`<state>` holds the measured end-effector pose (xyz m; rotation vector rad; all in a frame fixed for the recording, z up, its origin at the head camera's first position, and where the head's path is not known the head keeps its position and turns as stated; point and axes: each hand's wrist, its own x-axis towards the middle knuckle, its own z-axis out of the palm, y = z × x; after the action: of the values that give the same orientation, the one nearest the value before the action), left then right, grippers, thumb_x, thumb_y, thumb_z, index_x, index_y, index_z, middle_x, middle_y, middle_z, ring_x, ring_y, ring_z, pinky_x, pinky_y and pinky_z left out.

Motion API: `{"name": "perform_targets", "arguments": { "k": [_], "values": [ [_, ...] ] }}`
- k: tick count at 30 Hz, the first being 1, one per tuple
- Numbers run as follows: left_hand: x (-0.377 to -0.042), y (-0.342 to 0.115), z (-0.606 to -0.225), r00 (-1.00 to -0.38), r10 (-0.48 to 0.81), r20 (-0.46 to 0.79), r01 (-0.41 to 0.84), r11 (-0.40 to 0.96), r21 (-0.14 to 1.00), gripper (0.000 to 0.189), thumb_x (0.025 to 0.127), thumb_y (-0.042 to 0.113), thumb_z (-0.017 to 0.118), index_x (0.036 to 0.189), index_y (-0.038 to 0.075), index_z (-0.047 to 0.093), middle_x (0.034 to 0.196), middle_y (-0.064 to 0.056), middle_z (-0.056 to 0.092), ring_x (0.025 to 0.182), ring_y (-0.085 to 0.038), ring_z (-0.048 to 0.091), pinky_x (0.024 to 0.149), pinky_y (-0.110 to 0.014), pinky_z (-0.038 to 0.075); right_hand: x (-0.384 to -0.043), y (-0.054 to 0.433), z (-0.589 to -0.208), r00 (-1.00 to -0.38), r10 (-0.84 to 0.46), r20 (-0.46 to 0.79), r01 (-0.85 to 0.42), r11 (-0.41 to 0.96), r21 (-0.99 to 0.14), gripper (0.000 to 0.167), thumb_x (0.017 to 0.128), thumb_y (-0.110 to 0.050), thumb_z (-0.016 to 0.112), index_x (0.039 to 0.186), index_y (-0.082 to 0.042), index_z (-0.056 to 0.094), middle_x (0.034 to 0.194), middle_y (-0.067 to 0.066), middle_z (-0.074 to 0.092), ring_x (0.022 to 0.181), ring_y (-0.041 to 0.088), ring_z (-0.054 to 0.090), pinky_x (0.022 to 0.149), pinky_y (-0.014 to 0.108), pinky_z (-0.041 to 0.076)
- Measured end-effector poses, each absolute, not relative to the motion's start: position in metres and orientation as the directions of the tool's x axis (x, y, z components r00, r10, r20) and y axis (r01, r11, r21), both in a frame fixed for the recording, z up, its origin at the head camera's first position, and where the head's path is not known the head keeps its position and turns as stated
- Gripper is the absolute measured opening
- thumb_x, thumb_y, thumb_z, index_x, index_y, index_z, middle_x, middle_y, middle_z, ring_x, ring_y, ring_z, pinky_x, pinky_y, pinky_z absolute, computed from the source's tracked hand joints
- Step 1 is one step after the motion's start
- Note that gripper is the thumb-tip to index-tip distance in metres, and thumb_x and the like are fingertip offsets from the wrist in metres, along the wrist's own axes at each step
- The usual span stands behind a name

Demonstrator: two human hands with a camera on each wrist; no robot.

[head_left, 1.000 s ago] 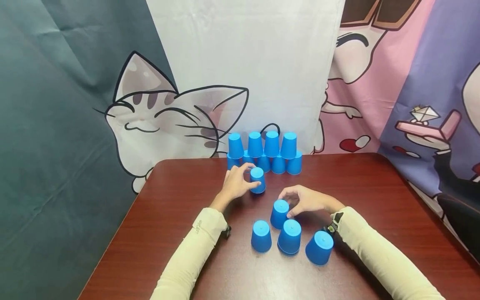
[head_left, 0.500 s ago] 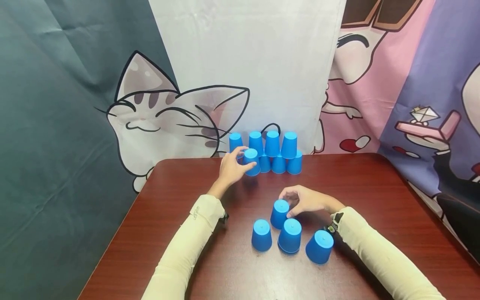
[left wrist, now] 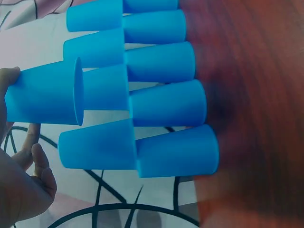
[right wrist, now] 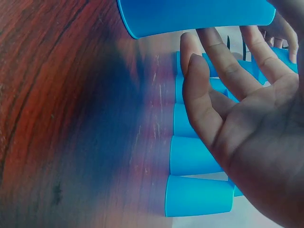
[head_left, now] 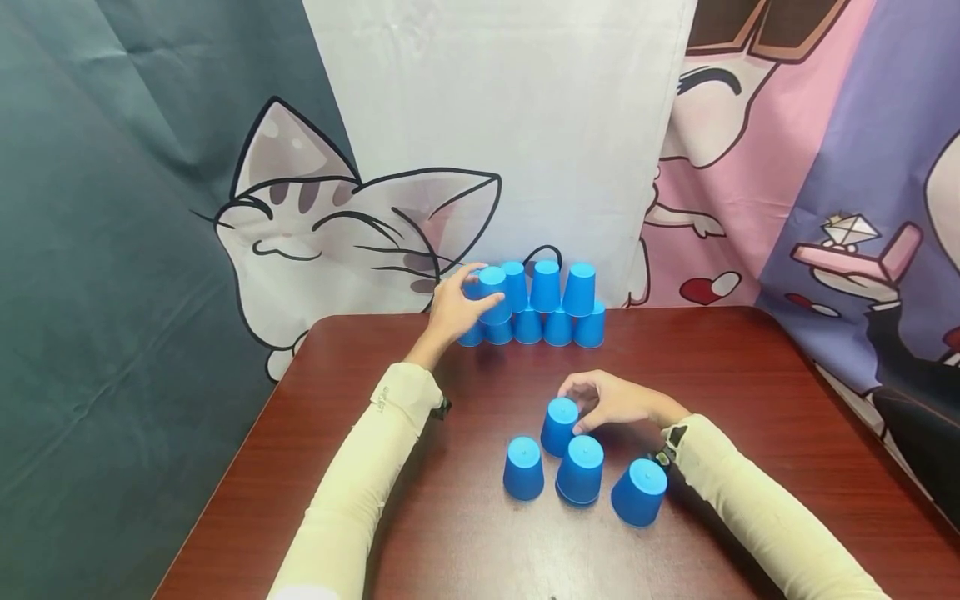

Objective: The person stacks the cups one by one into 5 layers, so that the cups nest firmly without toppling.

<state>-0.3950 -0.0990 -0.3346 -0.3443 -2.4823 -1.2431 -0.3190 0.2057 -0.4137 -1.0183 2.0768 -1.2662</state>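
In the head view, my left hand [head_left: 455, 307] holds an upside-down blue cup [head_left: 492, 296] between thumb and fingers. That cup is in the air, in front of the left end of the upper row [head_left: 546, 286] of the cup wall. The left wrist view shows the held cup [left wrist: 45, 92] apart from the stacked cups [left wrist: 97, 145]. My right hand [head_left: 618, 400] grips another upside-down blue cup [head_left: 559, 427] nearer me, thumb and fingers at its side. From the right wrist, that cup [right wrist: 199, 18] is cut off by the frame's top edge.
The wall's bottom row [head_left: 588, 325] stands at the back of the brown table [head_left: 315, 433]. Near the right hand stand three more upside-down cups: a left one [head_left: 523, 469], a middle one [head_left: 580, 471] and a right one [head_left: 639, 493]. A printed cloth [head_left: 570, 125] hangs behind the table.
My left hand has carried its cup up, back and slightly left, from in front of the bottom row to the height of the upper row. The right hand stays where it was.
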Motion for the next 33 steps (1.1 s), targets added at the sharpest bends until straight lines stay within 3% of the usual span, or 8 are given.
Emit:
{"name": "perform_targets", "arguments": {
  "k": [7,12,17,33],
  "values": [
    [-0.410,-0.098,-0.312,-0.908,0.059,0.415,0.379,0.536,0.754,0.058,0.085,0.042,0.078,0.136,0.022,0.057,0.130,-0.011,0.064,0.115,-0.028,0.060,0.092,-0.051,0.048,-0.318,0.207,-0.414,-0.597,-0.801,-0.035,-0.332,0.287,-0.899,0.039,0.085,-0.015,0.079,0.119,-0.011,0.060,0.110,0.007,0.071,0.099,0.028,0.069,0.086,0.040,0.056],
    [-0.418,-0.098,-0.291,-0.913,0.047,0.405,0.373,0.497,0.783,0.058,0.086,0.040,0.077,0.136,0.021,0.057,0.133,-0.012,0.062,0.123,-0.032,0.056,0.098,-0.056,0.044,-0.318,0.207,-0.414,-0.599,-0.800,-0.038,-0.324,0.285,-0.902,0.039,0.085,-0.015,0.079,0.119,-0.011,0.060,0.110,0.007,0.070,0.099,0.028,0.069,0.086,0.041,0.056],
    [-0.426,-0.100,-0.278,-0.929,0.059,0.365,0.348,0.473,0.809,0.057,0.086,0.036,0.078,0.137,0.020,0.056,0.136,-0.011,0.059,0.128,-0.028,0.053,0.101,-0.056,0.044,-0.318,0.207,-0.416,-0.601,-0.799,-0.029,-0.338,0.287,-0.896,0.039,0.085,-0.016,0.080,0.119,-0.013,0.060,0.111,0.005,0.071,0.100,0.026,0.069,0.086,0.041,0.056],
    [-0.445,-0.099,-0.275,-0.953,0.016,0.301,0.275,0.450,0.849,0.061,0.088,0.034,0.077,0.141,0.018,0.051,0.142,-0.010,0.054,0.132,-0.026,0.049,0.105,-0.051,0.041,-0.315,0.207,-0.416,-0.615,-0.788,-0.022,-0.327,0.281,-0.902,0.039,0.085,-0.015,0.079,0.119,-0.011,0.060,0.109,0.006,0.070,0.096,0.028,0.069,0.084,0.042,0.056]
  ]
}}
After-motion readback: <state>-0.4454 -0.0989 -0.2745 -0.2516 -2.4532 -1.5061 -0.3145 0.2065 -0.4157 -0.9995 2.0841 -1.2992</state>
